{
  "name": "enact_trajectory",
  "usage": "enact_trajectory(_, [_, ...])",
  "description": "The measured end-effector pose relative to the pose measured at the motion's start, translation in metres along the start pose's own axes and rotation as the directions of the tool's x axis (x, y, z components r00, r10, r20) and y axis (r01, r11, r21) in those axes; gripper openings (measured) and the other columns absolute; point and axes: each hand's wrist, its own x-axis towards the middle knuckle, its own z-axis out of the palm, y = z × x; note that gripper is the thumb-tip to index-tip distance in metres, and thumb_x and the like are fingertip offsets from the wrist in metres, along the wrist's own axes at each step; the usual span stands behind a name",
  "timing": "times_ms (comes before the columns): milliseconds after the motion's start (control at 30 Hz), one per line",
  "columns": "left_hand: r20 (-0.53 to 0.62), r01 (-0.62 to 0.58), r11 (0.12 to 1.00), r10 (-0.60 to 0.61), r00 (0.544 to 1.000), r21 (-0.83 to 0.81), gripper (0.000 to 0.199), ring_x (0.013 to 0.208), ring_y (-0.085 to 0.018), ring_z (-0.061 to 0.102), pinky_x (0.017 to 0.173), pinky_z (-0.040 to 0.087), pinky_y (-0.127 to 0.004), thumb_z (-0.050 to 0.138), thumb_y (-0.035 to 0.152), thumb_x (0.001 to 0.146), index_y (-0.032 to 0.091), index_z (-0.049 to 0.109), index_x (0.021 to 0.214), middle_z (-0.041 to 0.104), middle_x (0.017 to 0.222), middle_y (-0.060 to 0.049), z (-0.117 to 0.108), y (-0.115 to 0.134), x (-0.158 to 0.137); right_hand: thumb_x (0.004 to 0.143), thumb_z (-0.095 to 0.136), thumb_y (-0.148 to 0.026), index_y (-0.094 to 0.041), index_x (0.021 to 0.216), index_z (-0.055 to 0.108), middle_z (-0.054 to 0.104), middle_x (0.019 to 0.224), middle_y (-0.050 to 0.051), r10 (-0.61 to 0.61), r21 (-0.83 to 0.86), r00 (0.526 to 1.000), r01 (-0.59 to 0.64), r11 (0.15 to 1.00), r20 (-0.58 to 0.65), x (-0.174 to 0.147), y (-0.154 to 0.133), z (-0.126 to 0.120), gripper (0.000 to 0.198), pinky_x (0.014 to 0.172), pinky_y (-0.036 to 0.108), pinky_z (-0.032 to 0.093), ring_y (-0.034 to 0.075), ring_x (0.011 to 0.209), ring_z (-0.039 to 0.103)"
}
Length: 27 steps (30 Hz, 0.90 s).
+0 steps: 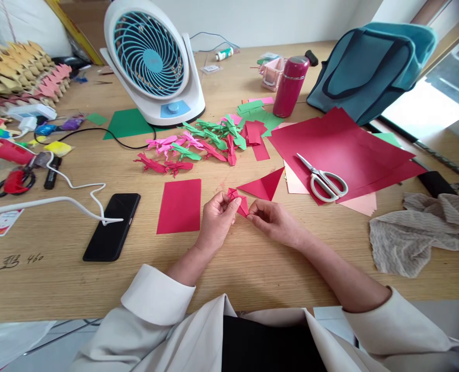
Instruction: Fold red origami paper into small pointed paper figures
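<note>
We see a bright scene, with daylight entering through the window at two o'clock, where the view outside bleaches to near white. Soft, faint shadows lie on the bench near the hands, toward six o'clock. We find the centre reasonably crisp, though the finest creases blur together. The wide lens stretches the sleeves at seven and four o'clock, and darkness clips the corner beyond the window.

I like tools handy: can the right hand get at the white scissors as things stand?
Probably yes: the white scissors lie uncovered on the red sheets, ahead and to the right of the right hand, though it is busy pinching the folded red paper.
</note>
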Motion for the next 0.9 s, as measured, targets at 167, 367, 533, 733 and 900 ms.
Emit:
enact_trajectory(167, [-0.003, 0.003, 1.000, -0.003, 1.000, -0.012, 0.031, 0.045, -0.003, 0.040, 0.042, 0.032, -0.016, 0.070, 0.038, 0.079, 0.018, 0.048, 0.072, 0.046, 0.058, 0.008, 0.0002, -0.0005, 0.0007, 0.086, 0.054, -0.018, -0.017, 0.077, 0.053, 0.048, 0.068, -0.003, -0.035, -0.044, 0.999, 0.035, 0.998, -0.003, -0.0002, 0.0000, -0.0006, 0.009, 0.054, 0.024, 0.031, 0.010, 0.059, 0.040])
enact_trajectory(367, [-0.031, 0.023, 0.999, -0.024, 0.999, -0.042, 0.032, 0.044, -0.003, 0.040, 0.041, 0.032, -0.016, 0.072, 0.039, 0.077, 0.018, 0.048, 0.072, 0.045, 0.058, 0.008, 0.0007, 0.0002, 0.0015, 0.086, 0.053, -0.017, -0.016, 0.082, 0.055, 0.051, 0.072, -0.002, -0.031, 0.008, 1.000, 0.031, 0.999, -0.002, 0.0002, 0.0028, 0.0004, 0.004, 0.056, 0.023, 0.035, 0.010, 0.062, 0.044])
enact_trajectory(533, [-0.005, 0.044, 0.998, -0.044, 0.999, -0.049, 0.032, 0.045, -0.003, 0.040, 0.041, 0.033, -0.016, 0.073, 0.039, 0.076, 0.018, 0.049, 0.073, 0.046, 0.059, 0.008, 0.0002, 0.0018, 0.0016, 0.085, 0.053, -0.014, -0.017, 0.080, 0.054, 0.051, 0.072, -0.002, -0.056, -0.024, 0.998, 0.056, 0.998, 0.007, -0.0012, 0.0025, 0.0001, 0.005, 0.056, 0.023, 0.035, 0.010, 0.062, 0.044])
enact_trajectory(733, [0.021, 0.051, 0.999, -0.051, 0.998, -0.008, 0.029, 0.045, -0.004, 0.040, 0.043, 0.033, -0.017, 0.070, 0.040, 0.079, 0.018, 0.052, 0.074, 0.048, 0.057, 0.007, -0.0018, -0.0009, 0.0016, 0.088, 0.058, -0.028, -0.016, 0.083, 0.055, 0.049, 0.069, -0.003, 0.014, 0.040, 1.000, -0.015, 0.999, 0.008, -0.0005, -0.0011, 0.0009, 0.013, 0.053, 0.023, 0.031, 0.009, 0.059, 0.039])
enact_trajectory(900, [0.089, 0.037, 0.995, -0.045, 0.995, 0.094, 0.024, 0.046, -0.005, 0.039, 0.043, 0.032, -0.018, 0.067, 0.038, 0.082, 0.017, 0.056, 0.077, 0.050, 0.059, 0.006, -0.0003, -0.0027, -0.0009, 0.089, 0.059, -0.040, -0.016, 0.076, 0.053, 0.040, 0.062, -0.005, 0.063, 0.084, 0.998, -0.061, 0.995, -0.023, -0.0006, -0.0010, 0.0015, 0.027, 0.050, 0.024, 0.025, 0.009, 0.055, 0.032])
